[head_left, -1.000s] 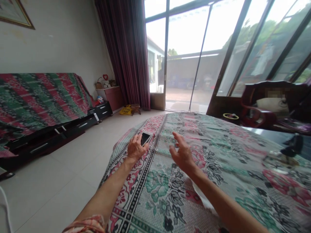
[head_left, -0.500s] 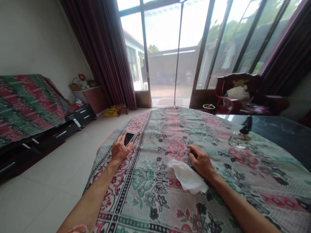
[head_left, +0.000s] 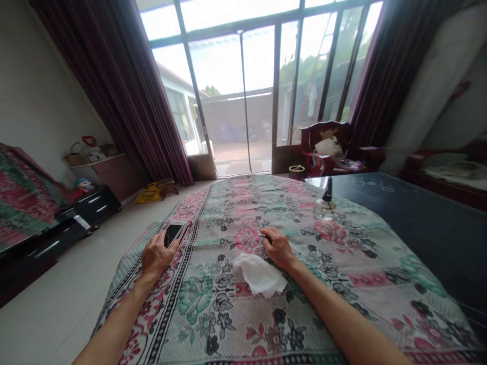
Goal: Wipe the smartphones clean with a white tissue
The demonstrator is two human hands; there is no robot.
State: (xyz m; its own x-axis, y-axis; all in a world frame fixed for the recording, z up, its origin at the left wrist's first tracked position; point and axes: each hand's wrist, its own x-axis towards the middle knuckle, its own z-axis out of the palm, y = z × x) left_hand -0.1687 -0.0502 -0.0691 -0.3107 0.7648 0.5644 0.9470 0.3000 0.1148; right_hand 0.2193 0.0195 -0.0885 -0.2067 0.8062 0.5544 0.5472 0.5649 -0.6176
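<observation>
My left hand (head_left: 158, 254) lies at the left side of the cloth-covered table, thumb and fingers closed around the near end of a smartphone (head_left: 174, 235) with a dark screen and pale edges. Palm down on the flowered tablecloth (head_left: 198, 296), my right hand (head_left: 278, 248) has its fingers curled under; whatever may be inside them is hidden. Just in front of and left of its wrist lies a crumpled white cloth (head_left: 261, 275), apart from the left hand. Farther off to the right stands a clear bottle (head_left: 324, 209) with a black top, touched by neither hand.
A dark glossy tabletop (head_left: 411, 223) adjoins the tablecloth on the right. Beyond the table are glass doors (head_left: 239, 101) and a wooden armchair (head_left: 323, 134). A low black cabinet (head_left: 95, 205) and a yellow bag (head_left: 149, 193) sit on the left.
My view has swung to the right, so everything appears farther left, and the bottle shows more plainly. Both hands keep their places, the left still on the phone.
</observation>
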